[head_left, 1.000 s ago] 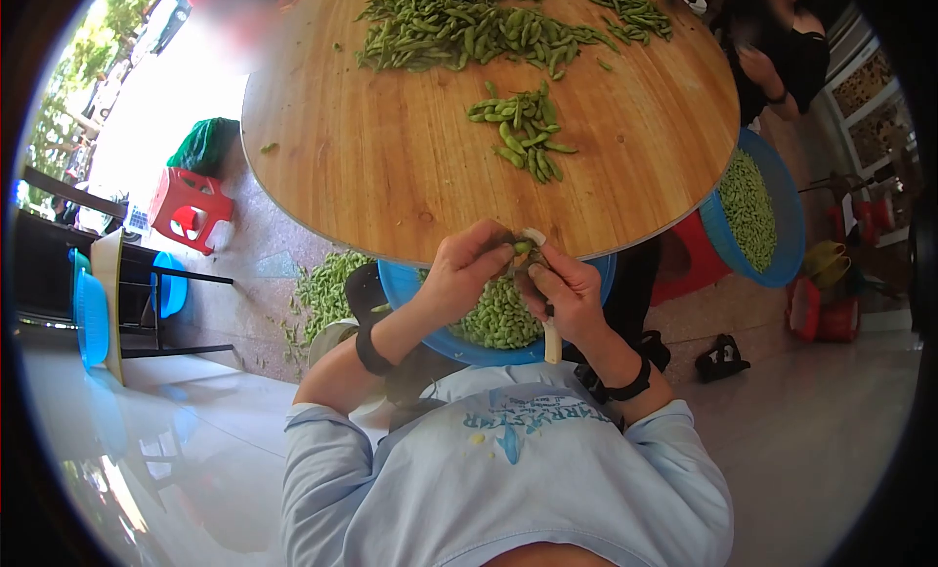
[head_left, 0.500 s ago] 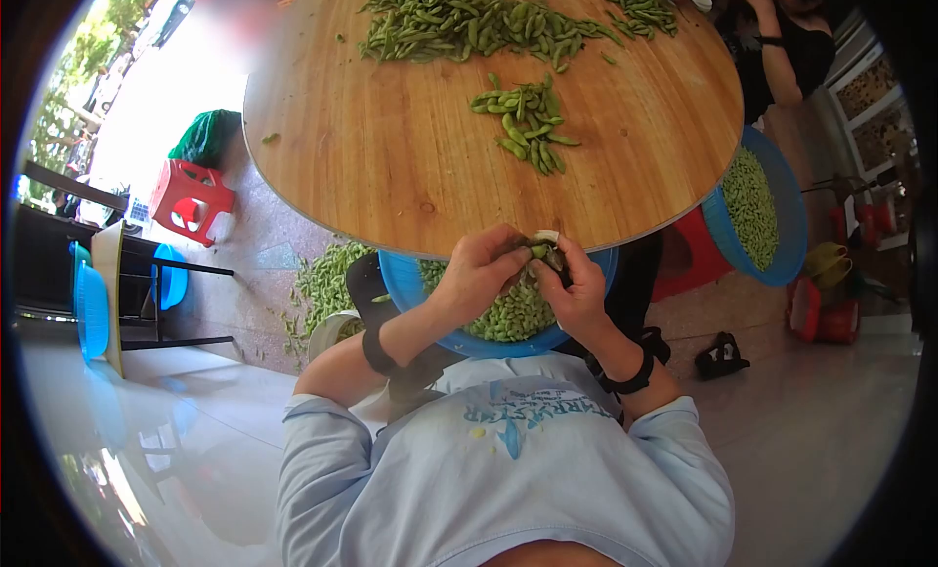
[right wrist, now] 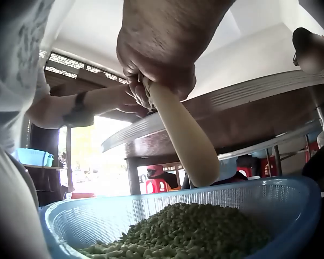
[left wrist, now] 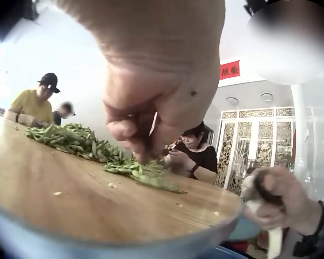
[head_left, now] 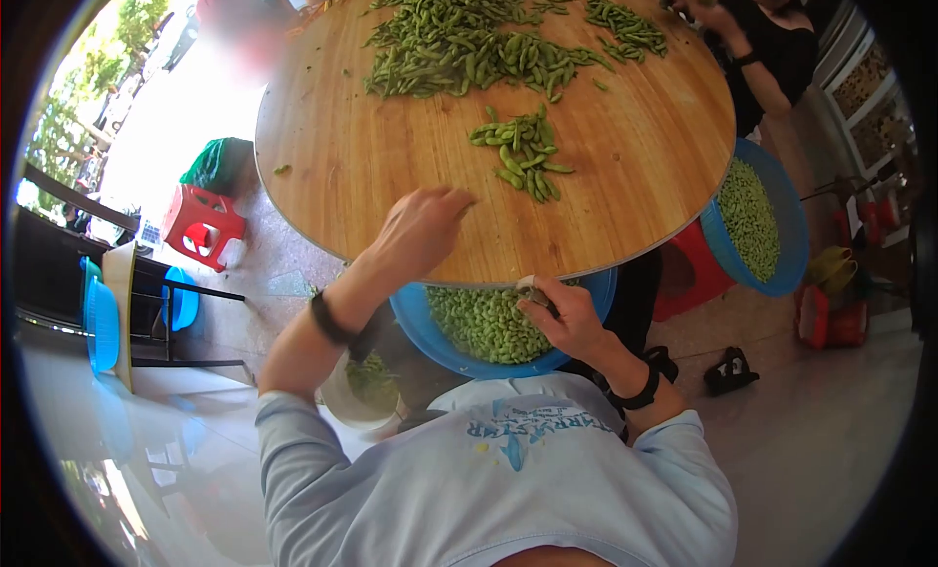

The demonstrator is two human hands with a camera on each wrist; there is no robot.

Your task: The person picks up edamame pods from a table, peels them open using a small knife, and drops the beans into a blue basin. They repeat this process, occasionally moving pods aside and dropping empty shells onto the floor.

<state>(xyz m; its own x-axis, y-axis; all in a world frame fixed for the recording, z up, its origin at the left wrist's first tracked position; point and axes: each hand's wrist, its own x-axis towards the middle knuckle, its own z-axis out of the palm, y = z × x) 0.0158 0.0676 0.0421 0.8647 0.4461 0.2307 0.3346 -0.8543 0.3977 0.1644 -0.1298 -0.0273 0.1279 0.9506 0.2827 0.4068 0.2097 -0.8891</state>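
Note:
My left hand [head_left: 425, 225] is over the near left of the round wooden table [head_left: 332, 147], fingers loosely bent and nothing visible between them. To the right of its fingertips lies a small pile of green soybean pods [head_left: 528, 156]. Low over the table's near edge, my right hand [head_left: 575, 325] grips a tool with a smooth pale handle [right wrist: 186, 137]; the fingers hide its other end. Below that hand sits a blue basin [right wrist: 294, 208] heaped with shelled green beans [head_left: 489, 323]. A larger pile of pods [head_left: 454, 44] covers the table's far side.
A pale bucket [head_left: 342, 401] with green scraps stands left of the blue basin. Another blue basin of beans [head_left: 747, 215] is at the right. A red stool [head_left: 203, 225] stands on the left. A person in black [head_left: 772, 49] sits at the far right.
My left hand has left the right hand and moved left and forward over the table. The pod between both hands is gone from view; my right hand still grips the tool.

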